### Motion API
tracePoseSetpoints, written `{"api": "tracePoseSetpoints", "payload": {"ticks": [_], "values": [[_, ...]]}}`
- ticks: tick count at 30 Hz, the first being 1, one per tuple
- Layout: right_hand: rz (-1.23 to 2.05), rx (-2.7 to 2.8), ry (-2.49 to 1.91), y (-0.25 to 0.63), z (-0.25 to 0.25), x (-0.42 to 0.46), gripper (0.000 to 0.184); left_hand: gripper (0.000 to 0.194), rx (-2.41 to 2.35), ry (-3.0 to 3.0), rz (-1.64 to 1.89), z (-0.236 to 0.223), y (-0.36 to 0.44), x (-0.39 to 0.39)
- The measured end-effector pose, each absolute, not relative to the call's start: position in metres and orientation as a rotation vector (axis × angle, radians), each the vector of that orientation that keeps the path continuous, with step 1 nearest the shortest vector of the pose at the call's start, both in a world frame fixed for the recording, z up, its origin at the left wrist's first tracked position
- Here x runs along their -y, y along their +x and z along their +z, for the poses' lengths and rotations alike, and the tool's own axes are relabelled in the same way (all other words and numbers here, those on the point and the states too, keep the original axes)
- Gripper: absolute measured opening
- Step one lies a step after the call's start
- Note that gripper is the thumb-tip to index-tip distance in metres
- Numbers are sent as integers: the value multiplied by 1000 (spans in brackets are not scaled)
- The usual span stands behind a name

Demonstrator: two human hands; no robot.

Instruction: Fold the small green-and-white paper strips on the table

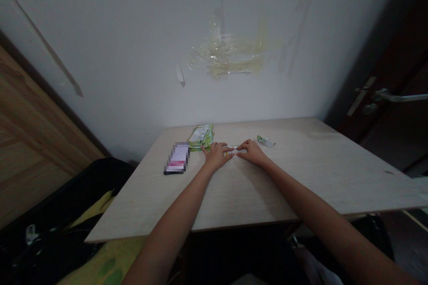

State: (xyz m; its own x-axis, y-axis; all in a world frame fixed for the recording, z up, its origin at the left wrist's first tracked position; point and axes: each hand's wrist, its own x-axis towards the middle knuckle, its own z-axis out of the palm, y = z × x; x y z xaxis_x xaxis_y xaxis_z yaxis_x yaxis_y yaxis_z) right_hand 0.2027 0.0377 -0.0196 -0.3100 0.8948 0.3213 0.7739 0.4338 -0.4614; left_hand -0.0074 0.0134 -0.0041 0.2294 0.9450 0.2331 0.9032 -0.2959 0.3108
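My left hand [216, 156] and my right hand [251, 152] meet near the middle of the table, low over its surface. Between their fingertips is a small flat whitish piece with a bit of yellow, perhaps a folded packet [230, 153]. Thumb and fingers of each hand pinch it from its two sides, and they cover much of it. Just behind my left hand lies a stack of green-and-white packets [200, 136]. A single rolled or folded green-and-white packet [265, 141] rests beyond my right hand.
A phone [178, 158] with a blurred screen lies left of my hands on the pale wooden table [321, 178]. Behind the table rises a white wall [140, 53] with peeling tape. At the right is a dark door with a metal handle [397, 97]; dark bags and yellow cloth sit lower left.
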Motion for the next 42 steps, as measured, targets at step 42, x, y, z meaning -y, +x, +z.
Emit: {"api": "tracePoseSetpoints", "payload": {"ticks": [42], "values": [[152,2214,-1507,194,-16,-30,38,33,-1801,2389,613,-6,-7,-14]]}}
